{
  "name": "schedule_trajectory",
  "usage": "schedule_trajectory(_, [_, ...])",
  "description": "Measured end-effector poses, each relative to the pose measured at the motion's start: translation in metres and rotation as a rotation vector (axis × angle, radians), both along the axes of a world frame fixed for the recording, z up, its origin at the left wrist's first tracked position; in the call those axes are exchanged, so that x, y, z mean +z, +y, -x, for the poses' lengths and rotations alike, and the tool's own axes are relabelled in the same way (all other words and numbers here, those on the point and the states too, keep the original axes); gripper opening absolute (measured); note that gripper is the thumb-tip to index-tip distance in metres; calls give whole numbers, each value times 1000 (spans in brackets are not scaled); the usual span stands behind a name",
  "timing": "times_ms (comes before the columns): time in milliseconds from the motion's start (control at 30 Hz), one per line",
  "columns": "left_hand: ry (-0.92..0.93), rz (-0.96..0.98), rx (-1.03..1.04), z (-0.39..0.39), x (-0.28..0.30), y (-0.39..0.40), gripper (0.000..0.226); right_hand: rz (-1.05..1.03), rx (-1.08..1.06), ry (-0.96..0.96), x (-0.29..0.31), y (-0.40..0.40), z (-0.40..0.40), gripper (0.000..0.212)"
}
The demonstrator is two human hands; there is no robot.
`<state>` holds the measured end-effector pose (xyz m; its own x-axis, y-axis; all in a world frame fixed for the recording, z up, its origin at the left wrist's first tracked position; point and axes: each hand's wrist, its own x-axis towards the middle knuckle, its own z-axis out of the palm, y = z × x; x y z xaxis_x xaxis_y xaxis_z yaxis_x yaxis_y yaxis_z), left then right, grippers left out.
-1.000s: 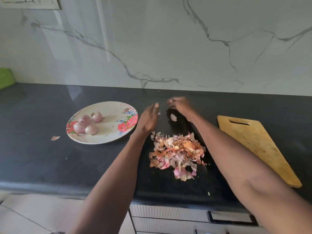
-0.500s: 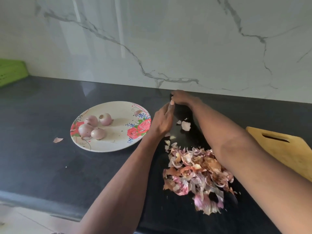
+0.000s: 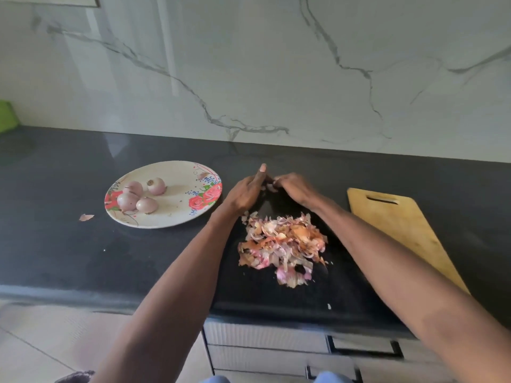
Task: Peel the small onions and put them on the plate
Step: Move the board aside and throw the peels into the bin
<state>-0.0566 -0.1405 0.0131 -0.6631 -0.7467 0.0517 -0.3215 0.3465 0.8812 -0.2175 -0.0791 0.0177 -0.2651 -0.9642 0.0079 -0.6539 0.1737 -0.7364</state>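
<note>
Several peeled small onions (image 3: 139, 196) lie on the left half of a white plate with red roses (image 3: 177, 219). A heap of onion peel (image 3: 284, 241) sits on the black counter between my forearms. My left hand (image 3: 247, 192) stands on its edge behind the heap, fingers straight and together, holding nothing. My right hand (image 3: 296, 189) faces it with fingers curled down over a few pale peel scraps (image 3: 270, 186). The two hands nearly touch at the fingertips. Whether the right fingers grip a scrap is hidden.
A wooden cutting board (image 3: 401, 225) lies at the right. One loose peel (image 3: 86, 217) rests left of the plate and another on the plate's far rim (image 3: 202, 176). A green object (image 3: 7, 117) sits far left. The marble wall stands behind; the counter's front edge is near me.
My hands have drawn together behind the peel heap, and my left hand has closed in on the right. The camera view has swung back to the right.
</note>
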Motion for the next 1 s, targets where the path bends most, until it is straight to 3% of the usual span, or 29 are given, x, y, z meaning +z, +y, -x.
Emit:
schedule_trajectory(100, [37, -27, -42, -14, -3, 22, 75, 19, -24, -98, 3, 37, -13, 37])
schedule_trajectory(200, [80, -31, -86, -29, -7, 51, 74, 33, -62, -166, 0, 69, -20, 51])
schedule_trajectory(333, [389, -186, -57, -44, -10, 77, 63, 151, -105, -333, -7, 102, -27, 51])
schedule_trajectory(433, [531, -127, 94, -55, -12, 83, 70, 281, -202, -474, -8, 123, -25, 45])
schedule_trajectory(533, [392, -32, 196, -59, -18, 82, 77, 224, -342, -271, -9, 136, -29, 58])
schedule_trajectory(633, [141, 7, 76, -48, -15, 84, 81, 94, -255, -169, -2, 138, -49, 71])
schedule_trajectory(733, [263, -134, -27, -48, -10, 84, 74, 133, -143, -297, 7, 130, -59, 66])
schedule_trajectory(833, [408, -221, 105, -53, -14, 63, 78, 79, -215, -225, 9, 113, -48, 77])
schedule_trajectory(933, [186, -107, 92, -45, -13, 44, 88, -109, -146, -94, 11, 98, -43, 80])
schedule_trajectory(1000, [84, -82, 8, -36, -10, 41, 93, -97, -78, -148, 13, 86, -42, 77])
